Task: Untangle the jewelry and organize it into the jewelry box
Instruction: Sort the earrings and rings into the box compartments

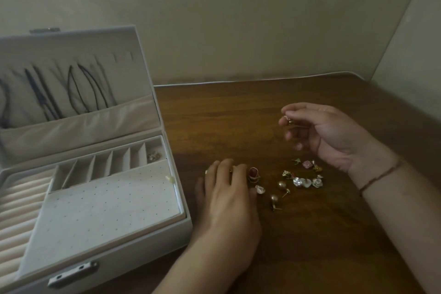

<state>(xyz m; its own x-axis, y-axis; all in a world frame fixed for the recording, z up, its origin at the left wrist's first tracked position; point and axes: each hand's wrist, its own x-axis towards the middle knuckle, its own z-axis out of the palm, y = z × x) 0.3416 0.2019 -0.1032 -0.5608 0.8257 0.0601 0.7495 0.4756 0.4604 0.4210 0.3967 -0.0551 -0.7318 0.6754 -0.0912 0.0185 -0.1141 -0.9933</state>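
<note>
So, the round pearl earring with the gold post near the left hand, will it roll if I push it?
Probably a little. The pearl earring has a round bead, so a push from the left hand should start it rolling on the smooth table. Its post sticks out sideways, which likely makes it swing around and stop. It looks small, so probably light and easy to flick away.

Single head-worn wide-angle view, angled forward and down from above the near edge of a wooden table (310, 234). Close range. Open jewelry box (124, 255) occupies frame left; a plain wall (238, 19) fills the upper half. No second view.
</note>
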